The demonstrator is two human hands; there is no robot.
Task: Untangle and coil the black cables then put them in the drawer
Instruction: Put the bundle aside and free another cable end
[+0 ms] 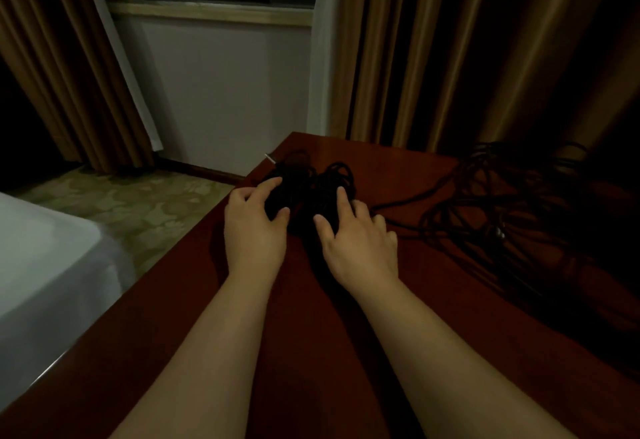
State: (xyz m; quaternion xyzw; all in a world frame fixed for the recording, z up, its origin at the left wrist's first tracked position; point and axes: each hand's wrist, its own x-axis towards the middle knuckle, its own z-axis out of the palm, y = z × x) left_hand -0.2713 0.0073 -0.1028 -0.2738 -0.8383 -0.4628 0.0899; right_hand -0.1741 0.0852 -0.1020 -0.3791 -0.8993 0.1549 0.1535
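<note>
A small bundle of black cable (308, 182) lies near the far left corner of the dark red wooden table (311, 300). My left hand (254, 224) grips the bundle's left side, index finger and thumb curled around it. My right hand (356, 234) rests on the bundle's right side, with index finger and thumb spread over the strands. A larger tangle of black cables (512, 203) sprawls over the right of the table, and one strand runs from it toward the small bundle. No drawer is in view.
A white bed (45, 265) stands left of the table, with patterned carpet (145, 203) between. Brown curtains (433, 58) hang behind the table and at the far left, beside a white wall and window (221, 68). A small metal plug tip (269, 157) sticks out past the table's far edge.
</note>
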